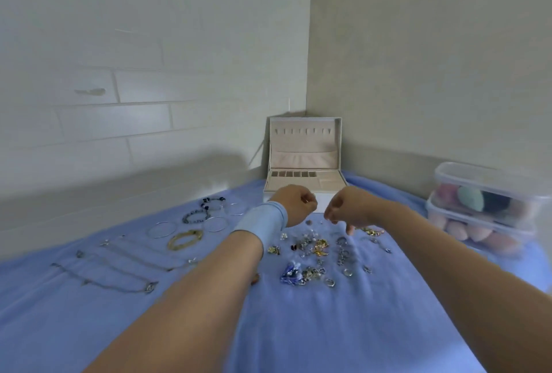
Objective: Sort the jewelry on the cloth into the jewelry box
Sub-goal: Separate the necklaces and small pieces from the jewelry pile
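The open white jewelry box (304,177) stands at the back of the blue cloth (328,328), lid up and beige compartments showing. My left hand (294,205), with a blue wristband, hovers in front of the box with fingers curled round a small silver ring (306,200). Just to its right, my right hand (346,208) pinches thumb and forefinger on something tiny that is hard to make out. Below both hands lies a pile of rings, earrings and brooches (319,253). Bangles and bead bracelets (194,223) and thin necklaces (119,271) lie to the left.
Two stacked clear plastic tubs (484,208) of coloured sponges stand at the right edge of the cloth. A white tiled wall (119,103) runs behind on the left, and a plain wall meets it at the corner behind the box.
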